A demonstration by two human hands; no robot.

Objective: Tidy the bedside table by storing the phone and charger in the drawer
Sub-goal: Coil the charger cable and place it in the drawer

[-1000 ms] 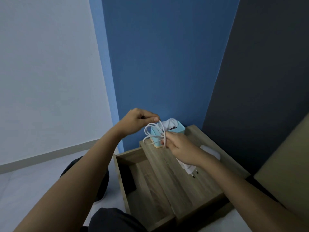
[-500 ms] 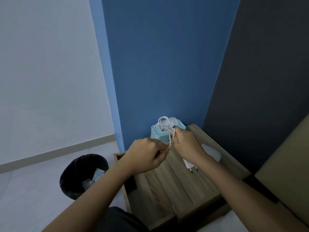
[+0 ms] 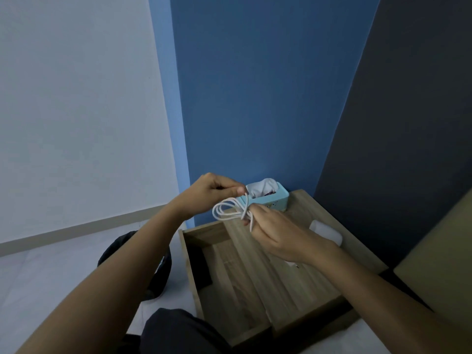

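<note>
Above the wooden bedside table (image 3: pixel 304 277), both hands hold the white charger cable (image 3: pixel 224 209), gathered into loops. My left hand (image 3: pixel 209 192) pinches a strand at the top of the loops. My right hand (image 3: pixel 275 233) grips the bundle, with the white plug (image 3: pixel 291 264) just showing under the palm. The drawer (image 3: pixel 194 277) stands pulled out to the left. A dark flat thing (image 3: pixel 201 267), likely the phone, leans against its left wall.
A light blue tissue box (image 3: pixel 270 198) sits at the table's back corner against the blue wall. A white cylinder (image 3: pixel 325 232) lies on the table behind my right wrist. A black waste bin (image 3: pixel 158 277) stands on the floor, mostly hidden by my left arm.
My left hand rose from beside the drawer back up to the top of the cable loops. My left arm now covers the bin. My right hand stays on the bundle.
</note>
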